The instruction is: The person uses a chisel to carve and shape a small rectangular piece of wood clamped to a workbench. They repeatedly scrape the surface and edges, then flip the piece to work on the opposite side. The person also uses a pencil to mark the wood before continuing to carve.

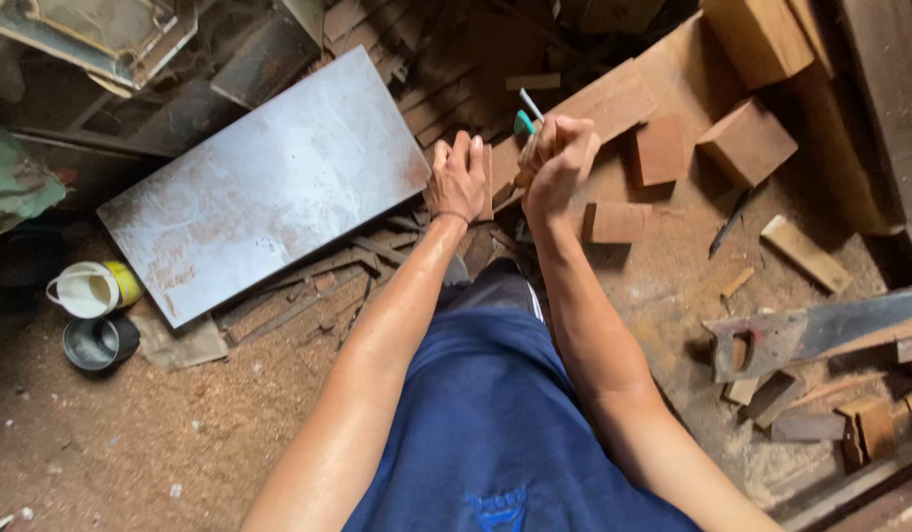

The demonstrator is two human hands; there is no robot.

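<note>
My left hand point(458, 177) lies flat, fingers together, pressing down on a wooden piece point(488, 179) on the floor. Close to its right, my right hand point(559, 158) is closed in a fist around a wooden-handled tool point(525, 123) with a green collar and a pale metal tip sticking up out of the fist. The tool's lower end is hidden behind the hand. A wide reddish board point(614, 99) lies just behind both hands.
A large grey metal sheet point(269, 182) lies to the left. Wooden blocks point(747, 143) and offcuts sit to the right, with a handsaw point(811, 335) lower right. A white cup point(87, 289) and dark tin point(97, 342) stand at left on sawdust.
</note>
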